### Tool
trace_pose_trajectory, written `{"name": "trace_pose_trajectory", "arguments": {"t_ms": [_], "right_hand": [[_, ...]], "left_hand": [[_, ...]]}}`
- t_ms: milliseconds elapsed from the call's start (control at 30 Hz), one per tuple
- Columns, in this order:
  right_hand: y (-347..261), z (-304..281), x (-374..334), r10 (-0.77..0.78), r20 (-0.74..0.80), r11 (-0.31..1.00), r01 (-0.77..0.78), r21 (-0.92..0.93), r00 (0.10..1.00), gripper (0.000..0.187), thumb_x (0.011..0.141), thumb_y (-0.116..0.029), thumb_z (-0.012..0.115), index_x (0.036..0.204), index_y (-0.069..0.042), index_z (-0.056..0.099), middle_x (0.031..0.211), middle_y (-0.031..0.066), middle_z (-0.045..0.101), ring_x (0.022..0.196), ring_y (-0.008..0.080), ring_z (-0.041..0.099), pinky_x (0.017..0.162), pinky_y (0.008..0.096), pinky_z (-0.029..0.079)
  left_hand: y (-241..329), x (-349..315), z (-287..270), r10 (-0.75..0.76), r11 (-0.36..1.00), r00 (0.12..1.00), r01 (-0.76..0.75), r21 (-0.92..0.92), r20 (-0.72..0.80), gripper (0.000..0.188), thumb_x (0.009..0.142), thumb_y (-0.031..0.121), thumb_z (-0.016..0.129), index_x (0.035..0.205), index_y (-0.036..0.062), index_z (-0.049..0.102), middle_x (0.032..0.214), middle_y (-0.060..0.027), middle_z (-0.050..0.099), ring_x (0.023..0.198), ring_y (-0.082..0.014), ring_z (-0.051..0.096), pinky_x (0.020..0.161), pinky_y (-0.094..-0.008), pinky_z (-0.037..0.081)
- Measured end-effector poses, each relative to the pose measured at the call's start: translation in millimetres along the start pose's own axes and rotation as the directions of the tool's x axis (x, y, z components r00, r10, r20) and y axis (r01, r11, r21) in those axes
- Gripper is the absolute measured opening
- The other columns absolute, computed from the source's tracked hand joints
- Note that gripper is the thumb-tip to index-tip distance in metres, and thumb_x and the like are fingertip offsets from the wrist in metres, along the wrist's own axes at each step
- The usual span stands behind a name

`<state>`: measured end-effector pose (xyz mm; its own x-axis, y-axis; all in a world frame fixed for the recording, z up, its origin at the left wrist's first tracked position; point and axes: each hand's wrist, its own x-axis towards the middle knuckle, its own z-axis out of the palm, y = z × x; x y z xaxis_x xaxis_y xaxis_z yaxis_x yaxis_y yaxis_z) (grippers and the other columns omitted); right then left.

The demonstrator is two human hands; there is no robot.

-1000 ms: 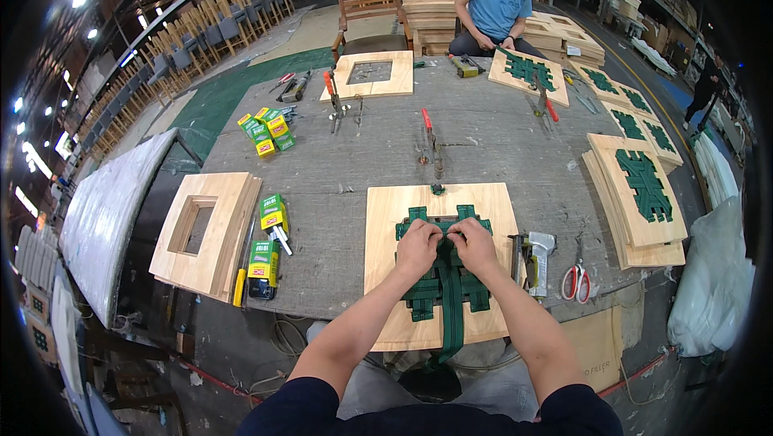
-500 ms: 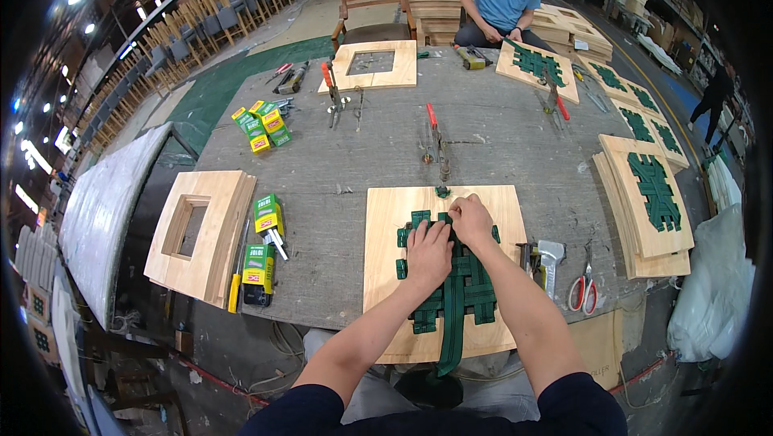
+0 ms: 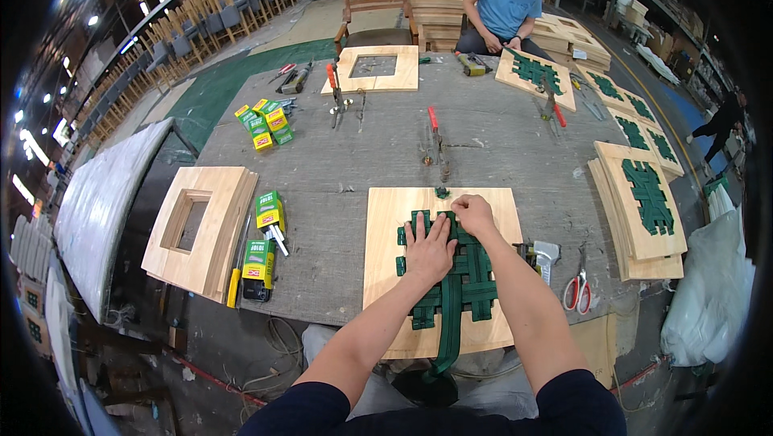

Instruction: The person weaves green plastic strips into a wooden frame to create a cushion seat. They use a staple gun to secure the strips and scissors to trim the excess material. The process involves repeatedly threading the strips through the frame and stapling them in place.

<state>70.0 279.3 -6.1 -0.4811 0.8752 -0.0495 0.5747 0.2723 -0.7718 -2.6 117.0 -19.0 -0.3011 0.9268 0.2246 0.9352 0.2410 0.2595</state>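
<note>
left hand [image 3: 431, 251], spread flat; right hand [image 3: 473, 215], curled, grip unclear; green woven straps [image 3: 452, 301], on pale square board [image 3: 388, 307], lower centre, under left palm.

Furniture workshop: rows of chairs [image 3: 179, 37] stand beyond the far left corner of the counter [image 3: 322, 166]; wooden frames [image 3: 217, 214] and red-handled clamps [image 3: 433, 119] occupy it.

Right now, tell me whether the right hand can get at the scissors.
Probably yes: nothing lies on the scissors, and the right hand would just need to pass over or around the silver tool between them.
</note>
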Motion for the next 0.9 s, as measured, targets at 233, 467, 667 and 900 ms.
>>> {"name": "trace_pose_trajectory", "arguments": {"t_ms": [233,467,667,900], "right_hand": [[53,-95,-98,-0.032,-0.440,0.969,0.135,0.205,0.897,0.024,0.097,-0.018,0.069,0.109,0.003,0.073,0.098,0.0131,0.076,0.087,0.0199,0.071,0.080,0.0331,0.055],[131,-146,-185,0.315,-0.320,0.948,-0.312,0.062,0.894,0.037,0.087,-0.026,0.080,0.102,0.007,0.074,0.091,0.0136,0.075,0.079,0.0188,0.069,0.075,0.0354,0.054],[123,-137,-170,0.428,-0.151,0.898,-0.401,0.181,0.891,0.030,0.080,-0.017,0.084,0.097,0.006,0.074,0.086,0.0118,0.074,0.073,0.0195,0.068,0.066,0.0369,0.052],[78,-139,-178,0.358,-0.236,0.812,-0.176,0.557,0.903,0.024,0.082,-0.007,0.078,0.099,-0.004,0.062,0.073,0.0058,0.063,0.055,0.0179,0.063,0.045,0.0346,0.050]], "left_hand": [[-16,-9,1,-0.057,0.998,0.998,0.057,0.021,0.005,0.059,0.107,0.044,0.043,0.157,0.0143,0.042,0.167,-0.0057,0.034,0.155,-0.0432,0.022,0.125,-0.0661,0.011],[-2,-5,-1,-0.019,1.000,0.999,0.019,0.006,-0.028,0.058,0.107,0.043,0.043,0.157,0.0138,0.042,0.166,-0.0063,0.036,0.154,-0.0442,0.024,0.124,-0.0674,0.012],[-2,-5,-4,-0.034,0.999,0.999,0.034,-0.003,0.000,0.059,0.106,0.043,0.043,0.158,0.0144,0.041,0.167,-0.0057,0.034,0.155,-0.0438,0.022,0.125,-0.0664,0.012],[-9,-6,-4,-0.060,0.998,0.998,0.060,-0.017,0.008,0.059,0.106,0.043,0.043,0.158,0.0153,0.041,0.167,-0.0050,0.033,0.155,-0.0438,0.022,0.125,-0.0662,0.011]]}}
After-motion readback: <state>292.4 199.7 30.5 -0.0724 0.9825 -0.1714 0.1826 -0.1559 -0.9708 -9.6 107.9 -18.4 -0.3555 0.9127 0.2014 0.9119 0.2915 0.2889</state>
